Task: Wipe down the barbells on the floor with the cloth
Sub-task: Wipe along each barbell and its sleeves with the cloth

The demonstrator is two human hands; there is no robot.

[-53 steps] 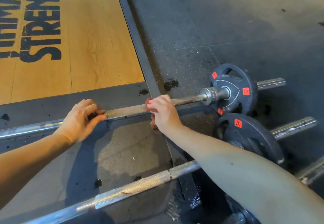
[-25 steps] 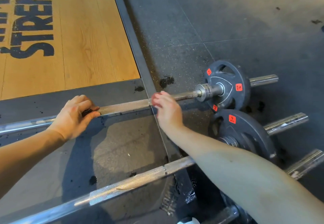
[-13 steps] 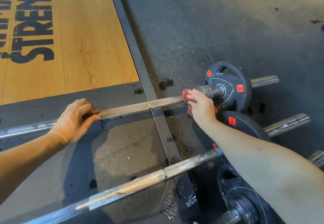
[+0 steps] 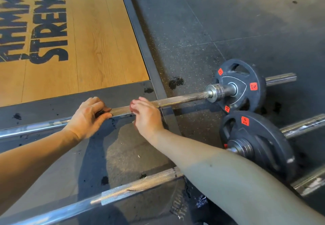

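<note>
A steel barbell [image 4: 182, 99] lies across the floor with a black 5 kg plate [image 4: 246, 85] on its right end. My left hand [image 4: 88, 117] grips the bar's middle. My right hand [image 4: 146, 115] is wrapped round the bar just to the right of it, holding a reddish cloth [image 4: 131, 105] against the steel; only a small edge of cloth shows. A second barbell [image 4: 123, 191] lies nearer to me, partly hidden under my right forearm, with its own black plate [image 4: 253, 143].
A wooden lifting platform [image 4: 88, 40] with black lettering fills the upper left, bordered by a dark metal frame [image 4: 140, 36]. Speckled black rubber floor [image 4: 228, 22] stretches to the right. Another bar sleeve [image 4: 309, 184] lies at the lower right.
My right hand has slid the cloth leftward along the bar, from close to the collar back to beside my left hand. The left hand has kept its grip.
</note>
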